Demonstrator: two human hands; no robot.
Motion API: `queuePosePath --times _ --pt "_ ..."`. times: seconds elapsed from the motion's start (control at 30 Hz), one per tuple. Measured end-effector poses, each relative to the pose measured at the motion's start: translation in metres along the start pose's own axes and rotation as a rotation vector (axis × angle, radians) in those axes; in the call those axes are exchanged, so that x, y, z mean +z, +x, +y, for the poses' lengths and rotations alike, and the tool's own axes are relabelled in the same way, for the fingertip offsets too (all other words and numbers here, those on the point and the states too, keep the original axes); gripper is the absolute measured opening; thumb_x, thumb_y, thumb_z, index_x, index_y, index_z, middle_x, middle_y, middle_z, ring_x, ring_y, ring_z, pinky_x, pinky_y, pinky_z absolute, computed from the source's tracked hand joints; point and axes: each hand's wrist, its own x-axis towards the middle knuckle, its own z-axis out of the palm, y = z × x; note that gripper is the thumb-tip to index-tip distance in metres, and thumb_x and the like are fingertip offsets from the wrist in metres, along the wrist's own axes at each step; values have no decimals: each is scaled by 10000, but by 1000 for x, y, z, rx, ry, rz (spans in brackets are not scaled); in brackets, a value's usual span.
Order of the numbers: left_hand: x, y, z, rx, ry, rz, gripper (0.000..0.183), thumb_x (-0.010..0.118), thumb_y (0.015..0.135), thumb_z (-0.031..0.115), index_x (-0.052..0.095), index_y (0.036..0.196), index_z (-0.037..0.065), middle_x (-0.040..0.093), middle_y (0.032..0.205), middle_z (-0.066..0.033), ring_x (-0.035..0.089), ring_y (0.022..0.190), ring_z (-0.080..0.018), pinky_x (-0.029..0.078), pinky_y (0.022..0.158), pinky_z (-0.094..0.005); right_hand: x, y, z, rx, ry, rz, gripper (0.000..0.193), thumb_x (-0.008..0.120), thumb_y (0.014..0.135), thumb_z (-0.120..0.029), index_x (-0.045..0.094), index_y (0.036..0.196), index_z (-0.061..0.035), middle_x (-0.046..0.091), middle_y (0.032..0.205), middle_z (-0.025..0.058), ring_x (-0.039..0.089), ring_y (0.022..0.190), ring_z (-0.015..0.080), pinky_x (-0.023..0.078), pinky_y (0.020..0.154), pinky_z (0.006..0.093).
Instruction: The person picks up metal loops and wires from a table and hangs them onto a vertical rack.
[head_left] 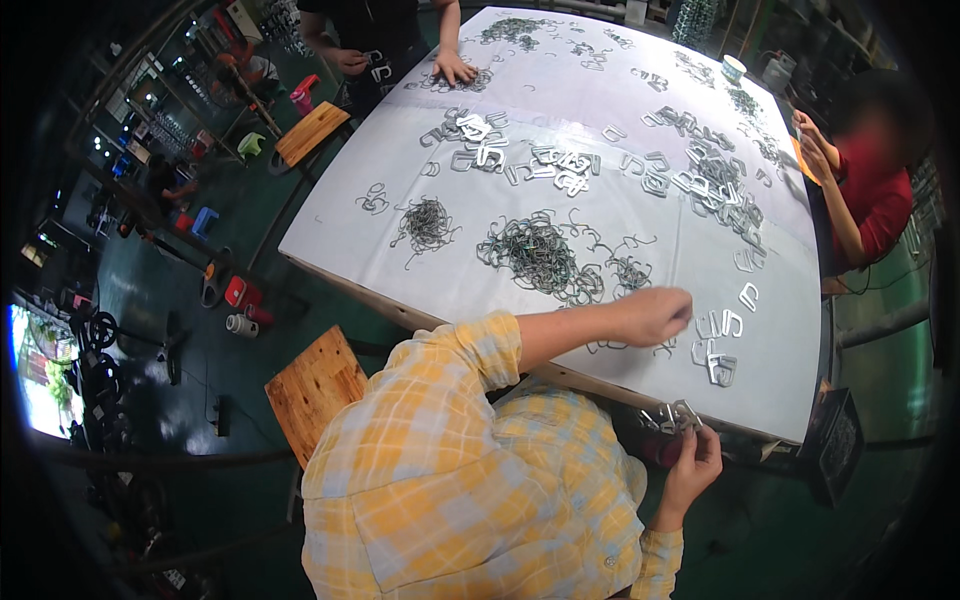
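Note:
My left hand reaches across in front of me, just above the near part of the white table. Its fingers are curled together, and what they hold, if anything, is hidden. Beside it lies a pile of thin bent wire hooks. Low at the table's front edge, my right hand pinches several flat silver metal buckles. More loose U-shaped metal buckles lie on the tabletop between my hands and the right edge.
A smaller wire-hook heap and buckle piles spread across the table. One person's hand rests at the far left edge; a person in red works at the right. Wooden stools and a black crate flank the table.

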Motion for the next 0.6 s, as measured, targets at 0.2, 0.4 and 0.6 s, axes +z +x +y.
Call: queuePosePath --times 0.2,0.4,0.6 --pt "48 -38 31 258 -301 -192 100 576 812 90 504 868 49 506 909 -94 475 902 -261 386 823 -367 3 0 0 4 -17 -4 96 580 877 -23 589 929 57 635 861 58 582 747 90 473 661 216" --pt "65 -40 40 186 -255 -233 104 583 806 98 512 869 58 502 930 -95 454 925 -275 366 835 -374 -1 -6 3 74 28 36 104 599 861 -6 592 934 68 633 838 55 583 741 88 474 664 212" --pt "67 -40 29 85 -320 -172 108 570 848 108 533 900 21 547 875 -98 544 825 -206 444 755 -314 7 -2 4 89 23 56 106 615 828 5 633 921 53 664 812 63 618 745 94 486 674 226"
